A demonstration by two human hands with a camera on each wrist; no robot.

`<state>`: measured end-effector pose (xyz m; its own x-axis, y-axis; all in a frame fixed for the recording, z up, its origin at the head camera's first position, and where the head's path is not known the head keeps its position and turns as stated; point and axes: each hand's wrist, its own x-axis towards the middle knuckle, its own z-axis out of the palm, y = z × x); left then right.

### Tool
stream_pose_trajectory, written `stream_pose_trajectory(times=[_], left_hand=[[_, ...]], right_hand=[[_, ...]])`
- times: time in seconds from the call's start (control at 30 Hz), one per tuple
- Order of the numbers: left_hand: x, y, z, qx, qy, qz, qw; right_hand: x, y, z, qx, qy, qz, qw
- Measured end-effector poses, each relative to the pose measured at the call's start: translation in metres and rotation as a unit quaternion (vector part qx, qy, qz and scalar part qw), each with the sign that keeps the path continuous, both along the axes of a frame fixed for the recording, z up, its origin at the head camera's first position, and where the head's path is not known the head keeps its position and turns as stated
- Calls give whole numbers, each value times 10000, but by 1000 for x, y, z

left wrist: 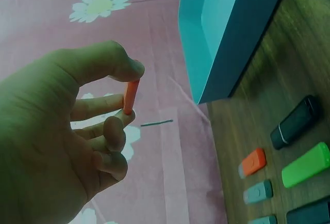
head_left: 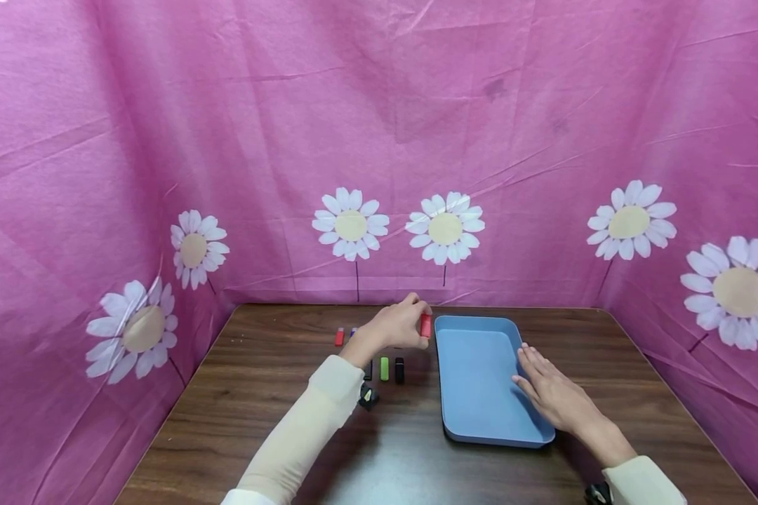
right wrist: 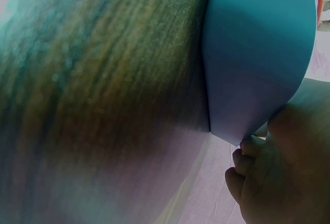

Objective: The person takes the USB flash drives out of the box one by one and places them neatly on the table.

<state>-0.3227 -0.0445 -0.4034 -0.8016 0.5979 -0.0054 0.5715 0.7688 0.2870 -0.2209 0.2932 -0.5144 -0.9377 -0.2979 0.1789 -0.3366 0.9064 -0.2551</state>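
My left hand (head_left: 403, 324) is raised just left of the tray's far end and pinches a small red USB stick (head_left: 426, 325) between thumb and fingertips. The left wrist view shows the held red stick (left wrist: 131, 97) edge-on, against the cloth. On the tray's right rim rests my right hand (head_left: 552, 393), its fingers extended and the thumb over the inner side. The blue tray (head_left: 480, 379) lies flat on the table. Left of it are a black stick (head_left: 399, 370), a green one (head_left: 384, 369) and a red one (head_left: 339, 337); my left forearm partly hides others.
The brown wooden table (head_left: 227, 421) meets a pink cloth (head_left: 379, 126) with daisies, hung at the back and both sides. Small teal sticks (left wrist: 258, 191) and an orange-red one (left wrist: 252, 162) lie near the table's far edge in the left wrist view.
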Motion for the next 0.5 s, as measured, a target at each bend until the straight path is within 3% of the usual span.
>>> stream_pose_trajectory(times=[0.5], left_hand=[[7, -44, -3, 436, 7, 319, 9985]], right_hand=[[2, -1, 3, 93, -147, -35, 9998]])
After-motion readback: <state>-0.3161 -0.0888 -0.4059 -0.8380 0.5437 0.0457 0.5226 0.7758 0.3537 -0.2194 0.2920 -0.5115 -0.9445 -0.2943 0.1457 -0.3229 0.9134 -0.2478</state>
